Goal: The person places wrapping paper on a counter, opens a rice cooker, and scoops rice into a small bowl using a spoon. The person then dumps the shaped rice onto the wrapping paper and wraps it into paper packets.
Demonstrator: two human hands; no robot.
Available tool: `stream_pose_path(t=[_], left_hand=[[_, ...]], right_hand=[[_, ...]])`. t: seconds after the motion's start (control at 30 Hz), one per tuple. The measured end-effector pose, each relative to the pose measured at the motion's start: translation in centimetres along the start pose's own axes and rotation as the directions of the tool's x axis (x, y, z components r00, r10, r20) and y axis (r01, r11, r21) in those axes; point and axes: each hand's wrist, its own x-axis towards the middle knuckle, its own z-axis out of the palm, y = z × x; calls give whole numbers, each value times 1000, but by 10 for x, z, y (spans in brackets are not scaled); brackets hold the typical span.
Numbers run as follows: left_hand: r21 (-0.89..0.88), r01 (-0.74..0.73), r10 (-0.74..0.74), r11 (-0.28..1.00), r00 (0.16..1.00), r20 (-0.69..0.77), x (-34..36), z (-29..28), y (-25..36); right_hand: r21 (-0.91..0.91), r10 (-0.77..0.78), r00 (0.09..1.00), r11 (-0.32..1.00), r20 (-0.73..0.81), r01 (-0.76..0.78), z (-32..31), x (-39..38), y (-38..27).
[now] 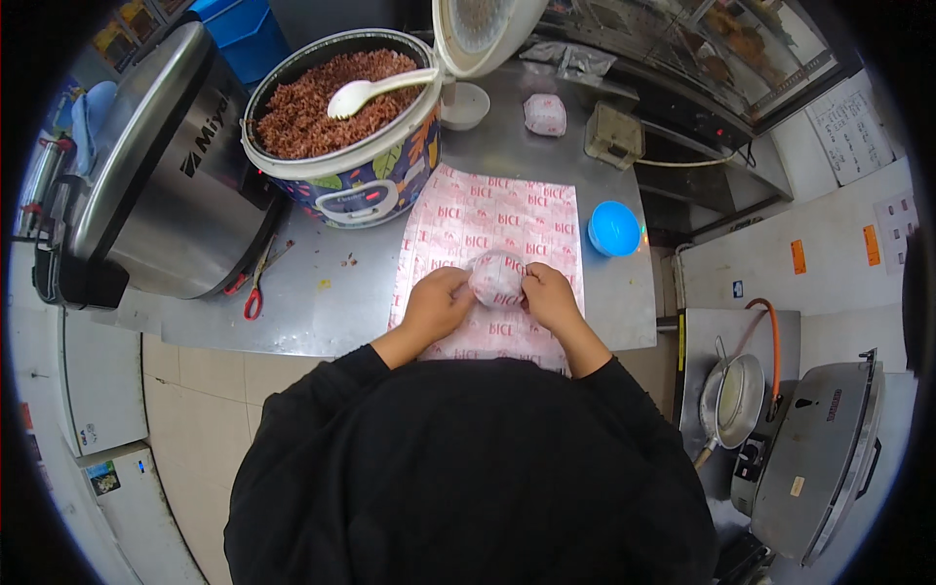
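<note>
A round bundle (497,278) wrapped in printed pink-and-white paper sits in front of me, over a stack of matching wrapping paper sheets (497,210). My left hand (436,304) grips its left side with curled fingers. On the opposite side, my right hand (549,295) pinches the paper at the edge of the bundle. What is inside the wrap is hidden. Another wrapped bundle (545,115) lies farther back on the steel table (624,292).
An open rice cooker (375,190) of reddish-brown rice (302,112) holds a white rice paddle (375,93). Left of it stands a large steel cooker (185,185); red-handled scissors (253,300) lie nearby. A blue bowl (614,230), white bowl (465,105) and small box (614,135) are rightward. A pan (733,395) rests far right.
</note>
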Motion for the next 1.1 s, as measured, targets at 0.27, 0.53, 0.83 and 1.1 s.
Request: stream_pose_path(t=[0.27,0.53,0.83,1.1], left_hand=[[-949,310,-623,-66,730,282,33,0,7],[-759,366,-645,537,759,-91,39,14,13],[-170,193,-200,966,979,-26,4,-40,-2],[-154,62,-32,986,981,190,-28,-37,1]], right_hand=[[68,-349,866,915,-358,397,31,7,-18],[864,-87,992,488,-91,123,31,16,-49],[753,43,975,644,-217,139,-42,187,-33],[-212,-222,674,972,-704,99,-31,209,-47]])
